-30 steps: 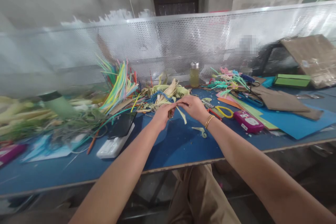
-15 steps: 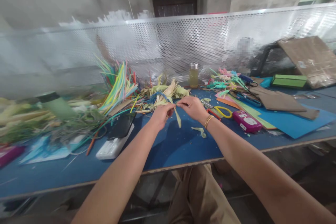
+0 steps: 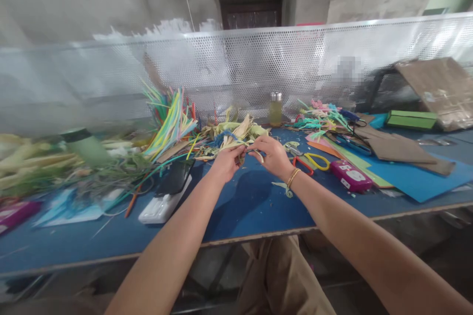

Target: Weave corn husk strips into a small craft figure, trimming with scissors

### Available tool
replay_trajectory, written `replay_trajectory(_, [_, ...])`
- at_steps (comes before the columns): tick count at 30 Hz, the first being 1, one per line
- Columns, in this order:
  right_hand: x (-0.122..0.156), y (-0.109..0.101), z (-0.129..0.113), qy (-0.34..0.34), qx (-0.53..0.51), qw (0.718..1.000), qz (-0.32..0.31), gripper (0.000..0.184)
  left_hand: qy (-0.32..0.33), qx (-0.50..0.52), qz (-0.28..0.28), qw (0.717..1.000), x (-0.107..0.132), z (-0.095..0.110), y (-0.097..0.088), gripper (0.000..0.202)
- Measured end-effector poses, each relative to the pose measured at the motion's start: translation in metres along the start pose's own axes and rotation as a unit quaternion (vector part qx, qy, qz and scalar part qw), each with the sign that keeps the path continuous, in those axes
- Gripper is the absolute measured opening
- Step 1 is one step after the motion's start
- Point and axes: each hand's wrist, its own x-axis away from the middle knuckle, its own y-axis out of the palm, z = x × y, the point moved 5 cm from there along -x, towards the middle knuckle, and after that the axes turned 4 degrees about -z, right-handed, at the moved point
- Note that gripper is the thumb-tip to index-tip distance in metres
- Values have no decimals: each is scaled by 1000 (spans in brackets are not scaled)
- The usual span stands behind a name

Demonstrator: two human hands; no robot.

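Observation:
My left hand [image 3: 226, 163] and my right hand [image 3: 272, 156] meet over the blue table, fingertips pinched close together. Between them is a pale green corn husk strip [image 3: 261, 158], its loose end bent near my right fingers. How the strip runs inside the fingers is hidden. Just beyond the hands lies a heap of dried corn husks [image 3: 246, 129] with a tangle of blue fibre [image 3: 225, 137] on it. A curled husk scrap [image 3: 288, 190] rests beside my right wrist. Scissors with yellow and red-orange handles [image 3: 318, 161] lie right of that hand.
A purple box [image 3: 351, 175], coloured sheets [image 3: 410, 179] and brown cardboard [image 3: 401, 148] are at right. Behind stand a lidded bottle [image 3: 275, 112] and a perforated metal screen [image 3: 254, 69]. To the left are colourful pipe cleaners [image 3: 172, 123], a phone [image 3: 173, 178] and a green cup [image 3: 84, 147].
The husk strip hung down between the hands before; now its end is bent up by my right fingers. The right hand has turned slightly, and the view has tilted up a little.

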Motion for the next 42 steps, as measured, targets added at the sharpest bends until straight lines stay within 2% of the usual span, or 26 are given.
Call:
replay_trajectory(4, [0,0,-4,13,11,1000,6,18,47,-38,16,998,-1,5,-2,23])
replay_trajectory(7, [1,-2,-3,51,36,998,12,19,56,-61,32,996,-2,5,-5,23])
replay_trajectory(10, [0,-6,-3,48,36,998,23,16,66,-85,53,993,-3,5,-8,20])
replay_trajectory(13, [-1,-6,-2,38,20,999,29,14,78,-94,66,990,-3,5,-9,20])
replay_trajectory(17, [-1,-1,2,66,-27,997,27,12,86,-112,65,988,-3,7,-9,22])
replay_trajectory(20, [-2,-2,6,82,-51,993,61,8,92,-152,53,983,-2,9,-6,21])
replay_trajectory(23, [-1,-3,15,127,-99,982,96,10,98,-184,27,978,0,10,-1,18])
replay_trajectory(28, [4,11,37,234,-217,942,107,16,88,-172,5,981,3,6,5,16])
replay_trajectory(36, [8,21,39,254,-233,931,117,17,74,-99,-6,992,5,5,10,27])
replay_trajectory(42, [11,26,34,287,-280,908,124,25,98,-130,-11,987,6,6,11,24])
